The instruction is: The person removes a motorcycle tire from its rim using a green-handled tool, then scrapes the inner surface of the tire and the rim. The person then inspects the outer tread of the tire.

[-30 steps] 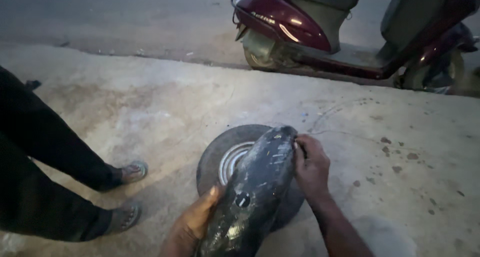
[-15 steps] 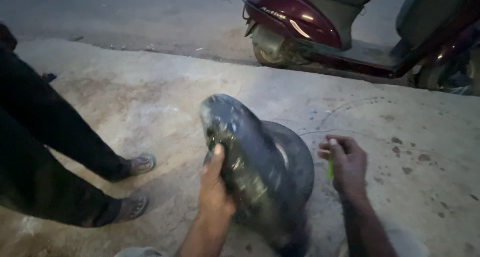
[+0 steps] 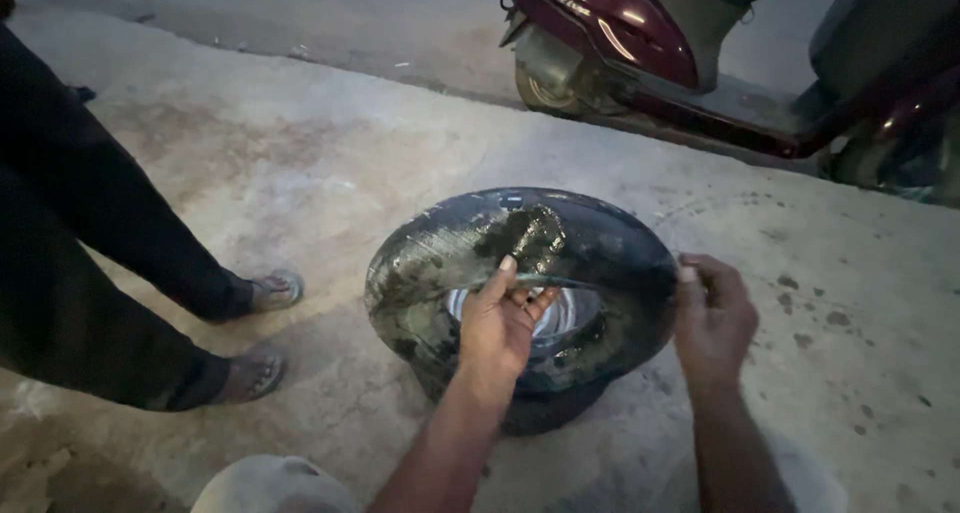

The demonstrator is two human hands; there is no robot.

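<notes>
Left hand [image 3: 498, 325] grips the inner edge of a black, dusty scooter tyre [image 3: 520, 273], thumb up along the rubber and fingers curled over the bead toward the shiny metal rim [image 3: 560, 313] seen through the opening. Right hand [image 3: 713, 318] hovers just beside the tyre's right flank, fingers loosely curled together around nothing that can be made out; whether it touches the rubber cannot be told. The tyre sits tilted on the stained concrete floor [image 3: 330, 173], its opening facing up and toward the camera, roughly in the middle of the view. At the far edge, a maroon scooter [image 3: 620, 33] stands parked on the roadside, with a small pale emblem on its side panel, curved with the bodywork, too small to make out further. On the left, another person's dark trouser legs [image 3: 90, 253] and two sandalled feet [image 3: 262, 333] stand near the tyre without touching it. A pale rounded knee [image 3: 270, 485] shows at the bottom edge. Compared with half a second ago, the tyre has dropped from standing nearly upright to lying lower and more open, the left hand has shifted from the outer tread to the inner edge, and the right hand has come closer to the tyre's side.
</notes>
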